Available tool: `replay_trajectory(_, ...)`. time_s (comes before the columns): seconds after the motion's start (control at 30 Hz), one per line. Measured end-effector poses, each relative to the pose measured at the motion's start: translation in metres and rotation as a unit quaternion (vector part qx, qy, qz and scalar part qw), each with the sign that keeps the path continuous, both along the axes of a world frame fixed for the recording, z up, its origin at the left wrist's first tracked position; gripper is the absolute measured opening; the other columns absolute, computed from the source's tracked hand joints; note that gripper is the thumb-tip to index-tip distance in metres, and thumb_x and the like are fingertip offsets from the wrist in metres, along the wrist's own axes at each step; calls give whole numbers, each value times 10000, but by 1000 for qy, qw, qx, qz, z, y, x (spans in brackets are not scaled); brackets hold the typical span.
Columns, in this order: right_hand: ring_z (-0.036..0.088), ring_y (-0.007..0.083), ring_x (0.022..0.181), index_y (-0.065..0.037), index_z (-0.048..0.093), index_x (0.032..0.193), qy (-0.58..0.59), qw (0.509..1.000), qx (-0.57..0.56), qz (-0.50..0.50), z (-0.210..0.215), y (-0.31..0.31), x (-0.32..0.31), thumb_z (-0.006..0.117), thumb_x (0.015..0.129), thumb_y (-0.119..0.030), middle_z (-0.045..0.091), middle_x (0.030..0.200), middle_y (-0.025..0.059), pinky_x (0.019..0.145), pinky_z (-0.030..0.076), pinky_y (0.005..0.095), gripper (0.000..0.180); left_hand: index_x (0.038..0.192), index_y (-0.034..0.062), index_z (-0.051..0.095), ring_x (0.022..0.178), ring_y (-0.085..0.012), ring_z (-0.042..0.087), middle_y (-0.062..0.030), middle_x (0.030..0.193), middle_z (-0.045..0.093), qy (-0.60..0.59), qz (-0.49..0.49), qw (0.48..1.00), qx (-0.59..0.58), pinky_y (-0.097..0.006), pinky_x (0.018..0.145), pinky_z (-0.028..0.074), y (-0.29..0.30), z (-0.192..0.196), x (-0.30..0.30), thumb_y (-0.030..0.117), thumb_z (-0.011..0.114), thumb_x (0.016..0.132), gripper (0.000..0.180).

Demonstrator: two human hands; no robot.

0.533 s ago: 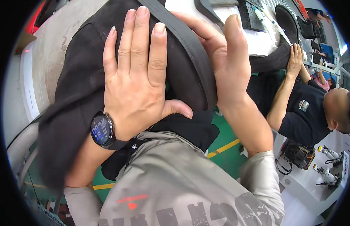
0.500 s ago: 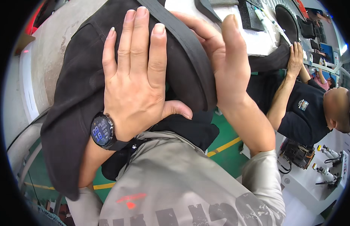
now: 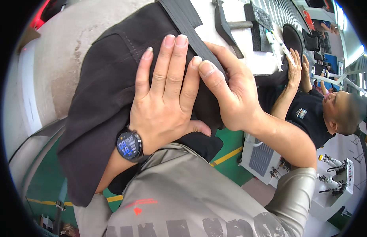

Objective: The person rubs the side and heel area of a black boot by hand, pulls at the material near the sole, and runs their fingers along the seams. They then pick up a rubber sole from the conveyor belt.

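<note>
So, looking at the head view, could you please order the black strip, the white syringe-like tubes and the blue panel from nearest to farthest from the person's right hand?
From the right hand:
1. Black strip: right beside it, toward the left.
2. White syringe-like tubes: up and right.
3. Blue panel: far right, in the background.

Digits (image 3: 128, 149) on watch (image 3: 130, 141), lettering (image 3: 221, 228) on shirt (image 3: 175, 177)

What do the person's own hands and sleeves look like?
Both the left hand and right hand are ungloved. A round black watch with a lit display sits on the left wrist; the right wrist is bare. The right sleeve and left sleeve are plain grey.
</note>
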State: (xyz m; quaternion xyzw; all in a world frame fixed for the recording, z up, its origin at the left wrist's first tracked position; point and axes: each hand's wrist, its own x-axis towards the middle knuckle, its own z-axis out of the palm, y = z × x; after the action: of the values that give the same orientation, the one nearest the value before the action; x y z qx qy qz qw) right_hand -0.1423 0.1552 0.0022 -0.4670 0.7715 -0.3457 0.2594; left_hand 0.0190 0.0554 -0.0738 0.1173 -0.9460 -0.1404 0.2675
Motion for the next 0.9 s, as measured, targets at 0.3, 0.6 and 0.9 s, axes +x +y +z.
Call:
replay_trajectory(0.3, 572, 247, 1375, 17, 582, 1521, -138, 986, -4, -94, 5, -38, -17, 557, 1111, -436, 625, 1500, 127, 1145, 429, 394, 611, 1546, -80, 448, 1545, -367, 458, -284, 1658, 423, 263, 26, 685, 679, -442, 1246, 378, 22, 34, 126, 142, 767, 928, 730)
replay_trajectory(0.6, 647, 352, 1311, 8, 494, 1558, -131, 989, -69, -30, -6, -96, -7, 771, 996, -458, 602, 1443, 306, 1063, 559, 421, 781, 1366, -19, 654, 1205, -369, 673, -233, 1293, 704, 48, 95, 973, 207, -433, 1045, 522, -128, 43, 76, 392, 894, 884, 677)
replay_trajectory(0.9, 607, 269, 1333, 25, 234, 1686, -262, 899, -347, 49, 65, -48, 35, 760, 913, -256, 579, 1462, 195, 1160, 473, 417, 976, 1035, -25, 723, 828, -231, 681, -121, 896, 708, 57, -56, 983, 162, -369, 781, 545, -124, 172, 71, 350, 999, 732, 556)
